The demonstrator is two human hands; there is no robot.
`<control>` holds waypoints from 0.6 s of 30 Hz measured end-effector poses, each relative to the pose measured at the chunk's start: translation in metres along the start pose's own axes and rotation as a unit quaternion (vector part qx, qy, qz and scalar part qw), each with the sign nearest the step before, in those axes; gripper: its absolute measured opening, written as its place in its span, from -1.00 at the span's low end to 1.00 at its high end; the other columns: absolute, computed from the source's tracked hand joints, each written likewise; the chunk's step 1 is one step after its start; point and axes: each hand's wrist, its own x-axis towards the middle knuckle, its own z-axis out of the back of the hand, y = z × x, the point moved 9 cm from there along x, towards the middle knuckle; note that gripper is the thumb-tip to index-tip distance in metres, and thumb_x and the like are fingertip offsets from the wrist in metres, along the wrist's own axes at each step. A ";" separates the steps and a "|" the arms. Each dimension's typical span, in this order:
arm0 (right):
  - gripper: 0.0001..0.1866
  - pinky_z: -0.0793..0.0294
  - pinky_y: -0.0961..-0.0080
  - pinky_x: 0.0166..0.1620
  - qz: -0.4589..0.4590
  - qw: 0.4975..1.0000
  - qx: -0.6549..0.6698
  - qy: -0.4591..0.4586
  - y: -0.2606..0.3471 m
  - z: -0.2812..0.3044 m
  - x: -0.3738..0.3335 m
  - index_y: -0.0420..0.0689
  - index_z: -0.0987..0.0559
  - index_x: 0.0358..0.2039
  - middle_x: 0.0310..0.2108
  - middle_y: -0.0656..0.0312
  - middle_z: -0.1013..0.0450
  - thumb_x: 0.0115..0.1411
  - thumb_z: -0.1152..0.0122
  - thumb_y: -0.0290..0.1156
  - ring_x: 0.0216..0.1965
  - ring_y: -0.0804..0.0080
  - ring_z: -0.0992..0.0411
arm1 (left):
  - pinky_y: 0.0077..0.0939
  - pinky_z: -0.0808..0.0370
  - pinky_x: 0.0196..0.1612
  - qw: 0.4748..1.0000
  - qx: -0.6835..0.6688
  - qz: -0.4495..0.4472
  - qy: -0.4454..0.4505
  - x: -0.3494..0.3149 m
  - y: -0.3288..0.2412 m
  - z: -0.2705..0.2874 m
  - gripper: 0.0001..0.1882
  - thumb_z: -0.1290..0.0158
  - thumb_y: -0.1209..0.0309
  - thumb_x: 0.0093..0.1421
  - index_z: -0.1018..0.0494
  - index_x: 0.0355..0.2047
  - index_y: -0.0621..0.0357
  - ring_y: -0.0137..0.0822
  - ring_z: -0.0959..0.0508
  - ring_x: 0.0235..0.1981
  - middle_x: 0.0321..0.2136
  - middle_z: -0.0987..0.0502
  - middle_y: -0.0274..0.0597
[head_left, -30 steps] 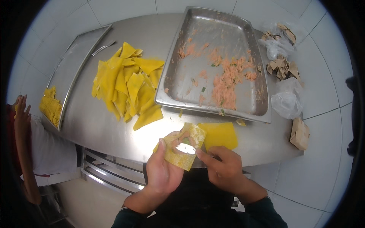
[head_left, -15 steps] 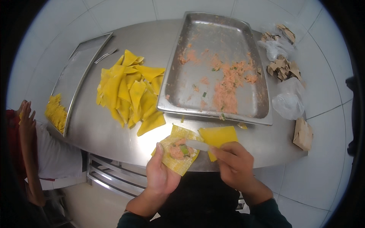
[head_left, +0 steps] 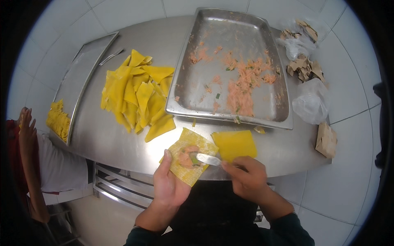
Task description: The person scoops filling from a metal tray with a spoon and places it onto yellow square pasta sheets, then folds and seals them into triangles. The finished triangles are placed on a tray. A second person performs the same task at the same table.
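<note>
My left hand point(head_left: 169, 186) holds a square yellow dough wrapper point(head_left: 188, 177) on its palm and fingers, thumb at the left edge. Pinkish filling point(head_left: 185, 159) with a green piece sits in the middle of this wrapper. In my right hand point(head_left: 250, 180) a spreader knife point(head_left: 208, 159) is gripped by the handle, its blade touching the filling. Just beyond that hand, a neat stack of yellow wrappers point(head_left: 236, 144) lies at the table's near edge. A large metal pan point(head_left: 230, 30) behind it holds more smeared pink filling point(head_left: 242, 98).
Folded yellow dough pieces point(head_left: 135, 96) are heaped left of the pan. Farther left are a fork point(head_left: 111, 56) and a shallow tray point(head_left: 84, 65) with yellow dough point(head_left: 58, 121). Plastic bags point(head_left: 312, 100) and torn brown paper point(head_left: 304, 69) line the right. A co-worker point(head_left: 57, 164) stands at left.
The blade has turned and its flat face shows on the filling, which looks more pressed down. The wrapper has opened out flatter.
</note>
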 end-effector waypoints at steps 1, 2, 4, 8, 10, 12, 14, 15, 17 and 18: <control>-0.50 -0.46 0.46 -0.45 0.003 1.000 -0.004 -0.021 0.002 0.005 -0.001 -0.06 -0.69 -0.09 -0.41 0.18 -0.49 -0.12 -0.29 -0.69 -0.50 0.31 -0.49 | 0.02 -0.20 0.37 1.000 0.002 -0.009 -0.012 -0.001 -0.003 0.002 -0.42 0.33 0.11 0.50 -0.08 0.33 0.30 0.03 -0.30 0.29 0.27 -0.26 0.11; -0.50 -0.44 0.47 -0.46 0.004 1.000 -0.001 -0.003 0.004 0.003 -0.002 -0.05 -0.68 -0.09 -0.44 0.22 -0.47 -0.12 -0.31 -0.67 -0.51 0.33 -0.47 | 0.02 -0.19 0.38 0.999 0.005 -0.019 -0.032 -0.001 -0.006 0.006 -0.42 0.33 0.11 0.50 -0.07 0.33 0.29 0.02 -0.30 0.30 0.28 -0.25 0.12; -0.50 -0.41 0.47 -0.47 0.001 1.000 0.010 -0.006 0.010 0.010 -0.006 -0.03 -0.68 -0.09 -0.50 0.29 -0.42 -0.13 -0.33 -0.63 -0.54 0.38 -0.43 | 0.02 -0.19 0.38 0.999 -0.001 0.002 -0.032 -0.002 0.000 0.005 -0.42 0.32 0.11 0.50 -0.08 0.33 0.30 0.03 -0.30 0.30 0.26 -0.27 0.13; -0.59 -0.31 0.51 -0.52 0.062 0.997 0.024 0.049 0.027 -0.008 -0.010 -0.01 -0.69 -0.12 -0.59 0.37 -0.26 -0.06 -0.38 -0.51 -0.58 0.45 -0.36 | 0.02 -0.19 0.37 0.997 -0.018 0.073 -0.005 -0.007 0.027 -0.005 -0.42 0.33 0.10 0.50 -0.11 0.31 0.31 0.04 -0.30 0.29 0.24 -0.28 0.15; -0.65 -0.28 0.51 -0.54 0.091 0.995 0.035 0.037 0.028 -0.011 -0.009 0.01 -0.69 -0.13 -0.61 0.39 -0.19 -0.01 -0.39 -0.46 -0.60 0.47 -0.34 | 0.00 -0.21 0.37 0.996 0.047 0.070 -0.011 -0.007 0.032 -0.004 -0.42 0.33 0.08 0.50 -0.13 0.30 0.31 0.04 -0.32 0.28 0.23 -0.29 0.16; -0.69 -0.27 0.49 -0.55 0.062 0.995 0.075 0.016 0.020 -0.009 -0.007 -0.01 -0.68 -0.19 -0.61 0.37 -0.26 -0.01 -0.42 -0.48 -0.61 0.44 -0.34 | -0.03 -0.22 0.36 0.993 0.105 0.053 0.002 -0.008 0.031 -0.004 -0.40 0.33 0.05 0.49 -0.13 0.30 0.31 0.03 -0.32 0.27 0.24 -0.29 0.15; -0.70 -0.26 0.48 -0.57 0.014 0.991 0.130 -0.022 0.010 -0.002 -0.006 -0.03 -0.68 -0.22 -0.61 0.36 -0.29 -0.03 -0.43 -0.50 -0.63 0.42 -0.34 | -0.05 -0.23 0.36 0.992 0.092 0.076 0.041 -0.012 0.038 -0.007 -0.37 0.32 0.00 0.48 -0.14 0.28 0.32 0.01 -0.33 0.27 0.22 -0.31 0.15; -0.74 -0.24 0.48 -0.58 -0.005 0.994 0.097 -0.047 0.008 0.003 -0.006 -0.06 -0.68 -0.27 -0.62 0.33 -0.32 -0.04 -0.46 -0.50 -0.65 0.43 -0.33 | -0.07 -0.24 0.35 0.992 0.082 0.082 0.050 -0.015 0.041 -0.006 -0.35 0.32 -0.02 0.48 -0.14 0.28 0.32 0.00 -0.34 0.27 0.21 -0.32 0.14; -0.77 -0.24 0.49 -0.58 -0.024 0.993 0.076 -0.088 0.007 0.014 -0.006 -0.07 -0.67 -0.30 -0.62 0.33 -0.33 -0.03 -0.46 -0.48 -0.65 0.45 -0.33 | -0.12 -0.30 0.31 0.985 0.121 0.033 0.117 -0.024 0.044 -0.015 -0.35 0.26 -0.02 0.47 -0.16 0.26 0.33 -0.07 -0.38 0.24 0.19 -0.34 0.12; -0.78 -0.24 0.50 -0.58 -0.042 0.993 0.069 -0.091 0.006 0.016 -0.005 -0.07 -0.67 -0.31 -0.62 0.33 -0.33 -0.02 -0.47 -0.47 -0.65 0.46 -0.34 | -0.15 -0.33 0.29 0.980 0.137 0.012 0.145 -0.028 0.044 -0.019 -0.35 0.23 -0.03 0.46 -0.17 0.25 0.33 -0.10 -0.41 0.22 0.18 -0.35 0.11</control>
